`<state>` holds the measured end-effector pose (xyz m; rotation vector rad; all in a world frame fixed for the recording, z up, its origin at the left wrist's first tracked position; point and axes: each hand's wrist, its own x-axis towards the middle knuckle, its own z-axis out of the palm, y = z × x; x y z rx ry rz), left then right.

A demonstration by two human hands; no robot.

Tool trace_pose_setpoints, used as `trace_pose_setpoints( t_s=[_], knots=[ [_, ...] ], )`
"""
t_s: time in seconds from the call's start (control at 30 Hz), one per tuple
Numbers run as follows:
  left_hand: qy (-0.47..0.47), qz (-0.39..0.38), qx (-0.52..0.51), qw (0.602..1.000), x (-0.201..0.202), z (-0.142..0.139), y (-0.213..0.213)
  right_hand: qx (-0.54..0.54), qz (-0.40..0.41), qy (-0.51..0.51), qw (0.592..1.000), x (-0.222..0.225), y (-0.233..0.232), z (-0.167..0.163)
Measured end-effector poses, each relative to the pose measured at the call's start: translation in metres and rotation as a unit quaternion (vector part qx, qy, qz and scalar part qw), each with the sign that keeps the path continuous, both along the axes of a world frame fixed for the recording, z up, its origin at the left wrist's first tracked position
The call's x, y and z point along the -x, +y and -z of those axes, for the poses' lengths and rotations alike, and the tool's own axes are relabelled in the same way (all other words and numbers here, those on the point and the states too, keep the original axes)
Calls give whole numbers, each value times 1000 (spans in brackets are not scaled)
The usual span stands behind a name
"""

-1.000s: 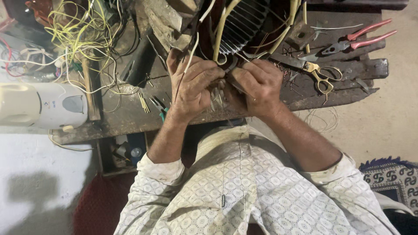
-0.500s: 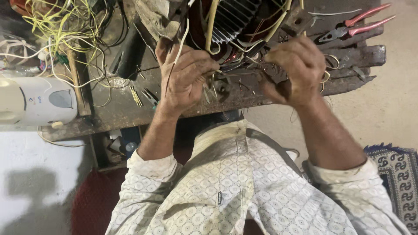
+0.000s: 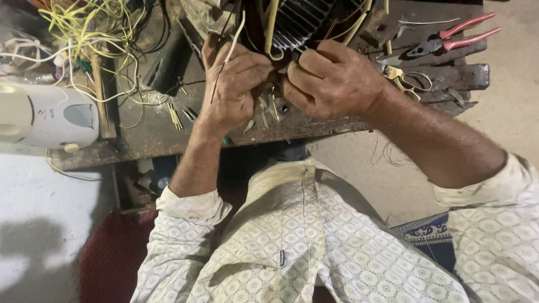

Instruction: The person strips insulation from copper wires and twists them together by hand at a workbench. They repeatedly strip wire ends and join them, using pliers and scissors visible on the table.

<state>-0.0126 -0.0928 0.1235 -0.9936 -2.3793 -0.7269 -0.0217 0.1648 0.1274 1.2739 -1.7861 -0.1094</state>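
- Our left hand (image 3: 233,84) curls its fingers narrowly around thin wires (image 3: 268,104); a pale cream wire (image 3: 234,35) runs over its knuckles toward 12 o'clock.
- Our right hand (image 3: 331,78) is closed, fingertips pinching at the same wire ends, touching the left; what sits between them we cannot tell.
- The ribbed motor (image 3: 300,19) lies at 12 o'clock just beyond both hands, the right hand nearer.
- On the worn bench (image 3: 146,126): red-handled pliers (image 3: 449,39) and scissors (image 3: 410,81) at 2 o'clock, a white appliance (image 3: 48,115) at 9 o'clock.
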Motion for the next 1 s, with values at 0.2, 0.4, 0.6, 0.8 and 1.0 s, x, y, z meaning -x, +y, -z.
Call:
trace_pose_setpoints(
  t_s=[0.2,0.4,0.6,0.8,1.0],
  knots=[
    [-47,16,-59,997,-2,8,13,40,31,11,999,-19,8,23],
    [30,-11,-35,999,2,9,14,437,99,-424,787,-80,14,92],
    [-22,22,-29,999,0,6,11,609,55,-684,399,-72,-62,94],
    [-5,42,-12,999,4,12,7,642,-25,-682,348,-69,-71,58],
    [16,62,-16,998,8,19,2,726,-29,-651,221,-76,-82,65]
  ],
)
